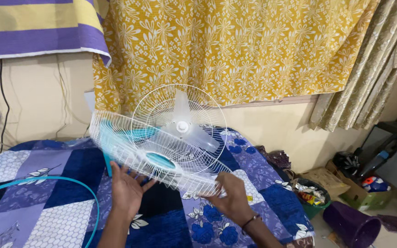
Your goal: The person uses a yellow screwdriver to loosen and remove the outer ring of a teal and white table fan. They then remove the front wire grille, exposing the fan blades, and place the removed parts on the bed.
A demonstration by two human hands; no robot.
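I have the round white wire fan guard with a turquoise centre disc point(155, 154) lifted above the bed, tipped almost flat and blurred. My left hand point(126, 189) is under its near edge, palm up and fingers spread wide against the wires rather than curled round them. My right hand point(229, 198) closes on the rim at the near right, fingers pinched over the outer wires; a dark band sits at that wrist.

Just behind the guard stands the white fan with pale translucent blades point(183, 126), ringed by its rear wire cage and facing me. Both sit over the patchwork bedcover in blue, purple and white with flower prints point(47, 183). A thin turquoise plastic ring point(70, 181) lies on the cover to my left. Behind hangs a yellow curtain with white flowers point(235, 50). On the floor at right lies a purple bucket tipped on its side point(352, 225).
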